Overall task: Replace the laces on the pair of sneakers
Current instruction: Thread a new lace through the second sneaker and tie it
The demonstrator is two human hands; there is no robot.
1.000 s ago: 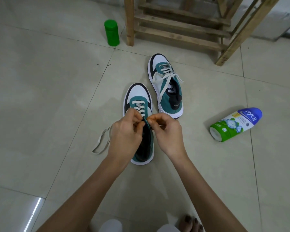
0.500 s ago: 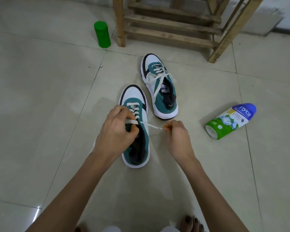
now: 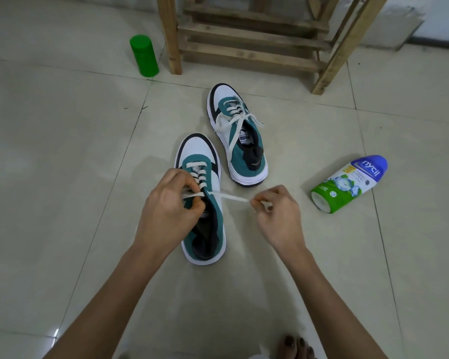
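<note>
Two teal, white and black sneakers stand on the tiled floor. The near sneaker (image 3: 208,224) lies between my hands, partly laced with a white lace (image 3: 228,197). My left hand (image 3: 170,207) curls over its tongue and pinches the lace's left part at the eyelets. My right hand (image 3: 276,215) pinches the lace's other end, stretched taut to the right of the shoe. The far sneaker (image 3: 240,141) sits behind, fully laced and tied in a loose bow.
A green and blue powder bottle (image 3: 349,183) lies on its side to the right. A green cylinder container (image 3: 143,56) stands at the back left beside a wooden frame (image 3: 249,40). My toes (image 3: 297,345) show at the bottom edge.
My right hand has moved right from the eyelets, drawing a length of lace out taut. My left hand has shifted onto the shoe's tongue. The loose lace left of the shoe is now hidden.
</note>
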